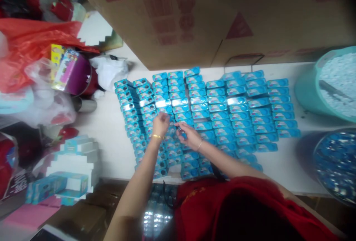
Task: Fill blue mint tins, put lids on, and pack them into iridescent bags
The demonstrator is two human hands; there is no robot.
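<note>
Rows of small bright blue boxes point(239, 124) stand closely packed on a white table, many with a round window on top. Over the middle rows is my left hand point(161, 123), a gold bracelet on its wrist, its fingers drawn together at the boxes; what they hold is too blurred to make out. Just to its right, my right hand point(189, 136) has its fingers closed around a small dark blue piece point(182, 134), whose kind is unclear. Small clear, shiny shapes show between the two hands.
A large cardboard carton point(194, 22) walls off the back. At right stand a teal bucket point(308, 85) of white bits with a dark scoop, and a dark tub point(308, 152) of shiny blue pieces. At left are stacked white-and-blue cartons point(69, 166), a purple container point(80, 75) and red bags point(36, 36).
</note>
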